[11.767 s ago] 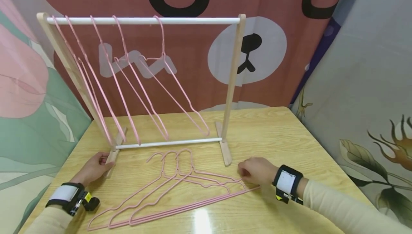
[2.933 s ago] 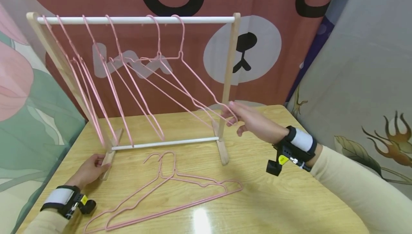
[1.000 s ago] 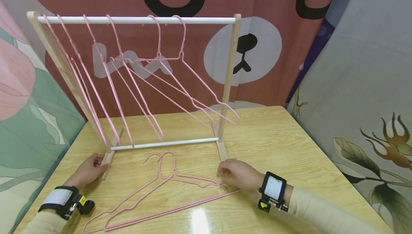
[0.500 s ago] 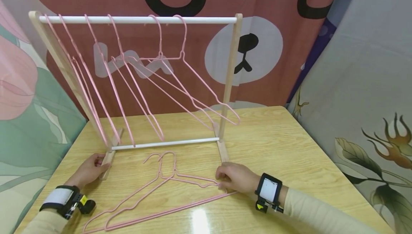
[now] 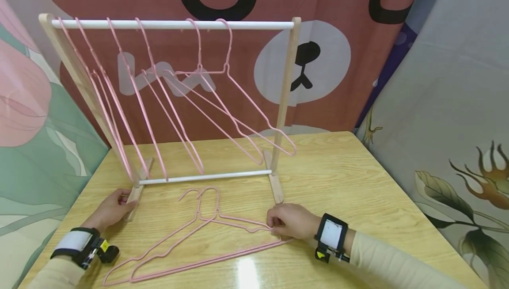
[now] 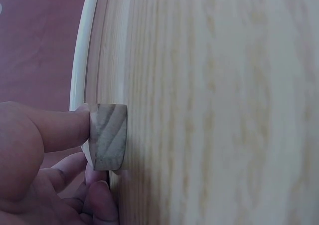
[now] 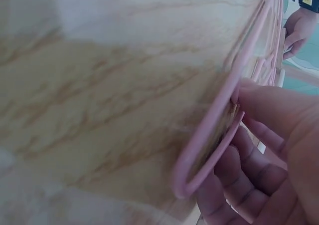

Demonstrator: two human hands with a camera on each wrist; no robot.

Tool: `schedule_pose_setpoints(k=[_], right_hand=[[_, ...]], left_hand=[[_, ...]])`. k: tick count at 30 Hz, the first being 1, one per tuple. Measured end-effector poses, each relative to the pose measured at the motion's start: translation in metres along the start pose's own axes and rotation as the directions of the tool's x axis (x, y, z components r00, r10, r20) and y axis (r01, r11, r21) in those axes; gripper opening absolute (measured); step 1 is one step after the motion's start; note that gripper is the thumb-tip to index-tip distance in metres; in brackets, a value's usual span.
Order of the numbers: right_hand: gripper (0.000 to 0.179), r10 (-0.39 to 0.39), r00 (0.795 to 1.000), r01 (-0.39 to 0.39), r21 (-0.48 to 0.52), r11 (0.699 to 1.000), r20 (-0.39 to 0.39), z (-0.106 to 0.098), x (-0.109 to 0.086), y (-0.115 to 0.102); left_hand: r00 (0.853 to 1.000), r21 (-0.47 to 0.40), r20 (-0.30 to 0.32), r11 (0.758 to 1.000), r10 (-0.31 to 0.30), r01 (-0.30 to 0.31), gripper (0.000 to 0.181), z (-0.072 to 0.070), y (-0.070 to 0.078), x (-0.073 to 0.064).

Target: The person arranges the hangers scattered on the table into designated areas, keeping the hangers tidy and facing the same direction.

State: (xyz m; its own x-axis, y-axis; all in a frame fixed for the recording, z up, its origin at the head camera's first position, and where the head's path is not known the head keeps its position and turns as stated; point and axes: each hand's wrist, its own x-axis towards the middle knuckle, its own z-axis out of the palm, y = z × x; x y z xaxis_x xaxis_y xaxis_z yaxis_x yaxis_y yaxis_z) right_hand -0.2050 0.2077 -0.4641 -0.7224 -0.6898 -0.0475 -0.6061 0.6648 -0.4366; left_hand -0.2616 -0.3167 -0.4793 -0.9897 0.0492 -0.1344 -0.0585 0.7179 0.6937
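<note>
A wooden rack with a white top rail (image 5: pixel 258 25) stands on the table, with several pink wire hangers (image 5: pixel 249 100) hooked over the rail. My left hand (image 5: pixel 109 208) pinches the front end of the rack's left foot (image 6: pixel 108 137), thumb above and fingers below in the left wrist view. Two more pink hangers (image 5: pixel 222 257) lie overlapped on the table before the rack, hooks toward it. At their right corner, my right hand (image 5: pixel 295 221) grips one. The right wrist view has that hanger's rounded end (image 7: pixel 185 170) between thumb and curled fingers.
The rack's right foot (image 5: pixel 276 187) ends just beyond my right hand. A white lower bar (image 5: pixel 207 176) joins both feet. Behind the wooden table (image 5: pixel 338 183) hangs a bear-print curtain (image 5: pixel 238 103); grey printed cloth (image 5: pixel 445 103) hangs on the right.
Earlier, three hangers lay on the table; one now hangs at the right of the others. My right hand has come down from it to the hangers on the table. My left hand stays on the foot.
</note>
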Motion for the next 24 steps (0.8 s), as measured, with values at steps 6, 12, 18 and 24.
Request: schedule_pose_setpoints(k=[6,12,18,24], right_hand=[[0.014,-0.021,1.000,0.020,0.015,1.000,0.021,-0.001,0.001,0.000],[0.013,-0.065,0.997,0.062,0.072,0.995,0.050,-0.003,0.000,0.002],[0.031,-0.062,0.992,0.037,0.207,0.978,0.112,-0.007,-0.004,0.008],[0.040,-0.073,0.989,0.037,0.252,0.967,0.132,-0.008,-0.006,0.011]], left_hand=[[1.000,0.003,-0.009,1.000,0.002,-0.002,0.050,0.000,0.001,0.000],[1.000,0.006,-0.008,1.000,-0.006,0.006,0.049,0.001,0.001,-0.001],[1.000,0.003,-0.007,1.000,-0.001,0.001,0.049,0.001,0.002,-0.002],[1.000,0.001,-0.008,1.000,-0.016,0.016,0.050,0.001,0.004,-0.002]])
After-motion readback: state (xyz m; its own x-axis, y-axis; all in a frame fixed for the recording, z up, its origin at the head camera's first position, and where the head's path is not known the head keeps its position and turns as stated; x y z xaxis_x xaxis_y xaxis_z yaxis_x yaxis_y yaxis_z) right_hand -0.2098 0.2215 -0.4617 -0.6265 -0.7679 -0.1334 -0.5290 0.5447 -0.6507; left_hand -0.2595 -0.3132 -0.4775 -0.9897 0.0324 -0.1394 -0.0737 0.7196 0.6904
